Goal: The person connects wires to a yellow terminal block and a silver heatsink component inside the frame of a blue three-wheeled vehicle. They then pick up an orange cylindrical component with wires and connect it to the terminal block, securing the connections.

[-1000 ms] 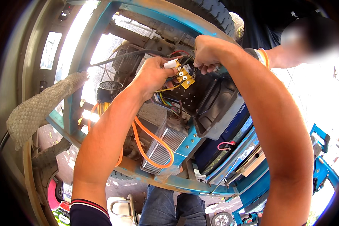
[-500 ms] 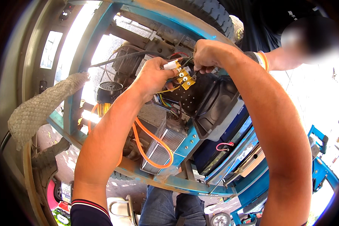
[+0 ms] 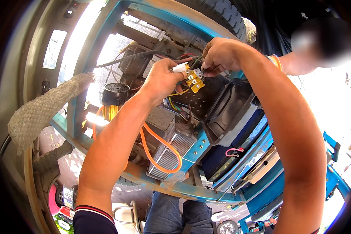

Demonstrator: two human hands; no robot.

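A yellow terminal block with round metal screws is held up over the machine's open frame. My left hand grips its left end, thumb on top, beside a white piece. A thin yellow wire runs below the block. At the block's upper right side, my right hand is closed in a pinch at the end of a dark wire with a small metal lug. The fingers partly hide the wire, and I cannot tell whether the lug touches the block.
Blue metal frame bars surround the work. Below the hands are a finned metal box, an orange cable loop and a black plastic tray. Bubble wrap covers a part at left. Another person's forearm reaches in at upper right.
My right hand's fingers have shifted and spread slightly around the wire end, still close to the block. The scene sits a little further right in the picture. My left hand keeps its grip.
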